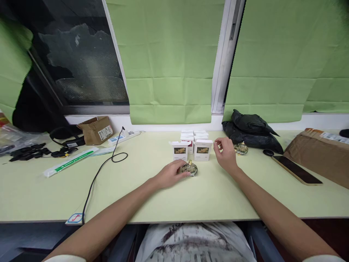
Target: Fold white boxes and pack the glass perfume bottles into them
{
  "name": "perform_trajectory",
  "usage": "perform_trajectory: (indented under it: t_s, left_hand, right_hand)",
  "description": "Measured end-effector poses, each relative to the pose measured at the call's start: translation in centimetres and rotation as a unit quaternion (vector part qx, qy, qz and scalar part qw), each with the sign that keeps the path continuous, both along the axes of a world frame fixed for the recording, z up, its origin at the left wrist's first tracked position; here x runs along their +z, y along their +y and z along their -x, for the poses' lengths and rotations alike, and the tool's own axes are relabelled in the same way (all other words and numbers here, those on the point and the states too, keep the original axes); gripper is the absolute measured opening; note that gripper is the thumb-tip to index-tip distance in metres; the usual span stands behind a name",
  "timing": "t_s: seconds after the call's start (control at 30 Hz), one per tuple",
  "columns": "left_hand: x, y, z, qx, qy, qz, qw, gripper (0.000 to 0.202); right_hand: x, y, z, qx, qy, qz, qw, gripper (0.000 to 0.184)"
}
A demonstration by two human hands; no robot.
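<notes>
Low over the middle of the table, my left hand point(169, 175) grips the left side of a round, flat glass perfume bottle point(193, 169) with a gold neck. Its thumb lies along the front of the glass. My right hand point(226, 154) is raised just right of a white box point(202, 152) with a dark picture, its thumb and fingertips pinched together. What they hold, if anything, is too small to make out. Another white box point(180, 151) with its top flaps up stands behind the held bottle. A second perfume bottle point(242, 148) is beyond my right hand.
More white boxes point(187, 133) stand behind the front two. To the right are black plastic bags point(249, 129), a phone point(297, 170) and a large brown parcel point(319, 154). Leftward lie a black cable point(96, 178), a small carton point(96, 131) and a power strip point(125, 137).
</notes>
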State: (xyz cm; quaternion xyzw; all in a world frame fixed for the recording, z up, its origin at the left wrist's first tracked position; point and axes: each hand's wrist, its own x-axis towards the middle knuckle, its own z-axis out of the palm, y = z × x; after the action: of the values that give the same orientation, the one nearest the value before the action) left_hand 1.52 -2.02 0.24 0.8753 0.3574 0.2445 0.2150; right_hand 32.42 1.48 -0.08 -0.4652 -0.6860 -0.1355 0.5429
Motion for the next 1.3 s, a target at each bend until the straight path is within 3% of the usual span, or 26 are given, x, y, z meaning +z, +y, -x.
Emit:
perform_trajectory:
  t_s: [0.13, 0.27, 0.4, 0.53, 1.3]
  left_hand:
    - [-0.1, 0.0, 0.0, -0.001, 0.002, 0.002, 1.000, 0.038]
    - [-0.1, 0.1, -0.1, 0.002, 0.002, -0.005, 1.000, 0.037]
    - [-0.2, 0.1, -0.1, 0.000, 0.005, -0.009, 1.000, 0.038]
    - [-0.2, 0.2, 0.0, -0.002, 0.006, -0.009, 1.000, 0.038]
    - [0.1, 0.0, 0.0, 0.004, 0.012, 0.004, 1.000, 0.037]
  right_hand:
    - [-1.9, 2.4, -2.2, -0.068, -0.019, 0.068, 0.995, 0.014]
    - [-3.6, 3.9, -3.3, -0.129, -0.052, 0.154, 0.978, 0.038]
    - [-4.3, 4.3, -3.6, -0.136, -0.066, 0.243, 0.958, 0.056]
    - [-4.5, 4.3, -3.7, -0.141, -0.082, 0.308, 0.937, 0.056]
    - [-4.5, 4.9, -3.9, -0.160, -0.109, 0.316, 0.929, 0.018]
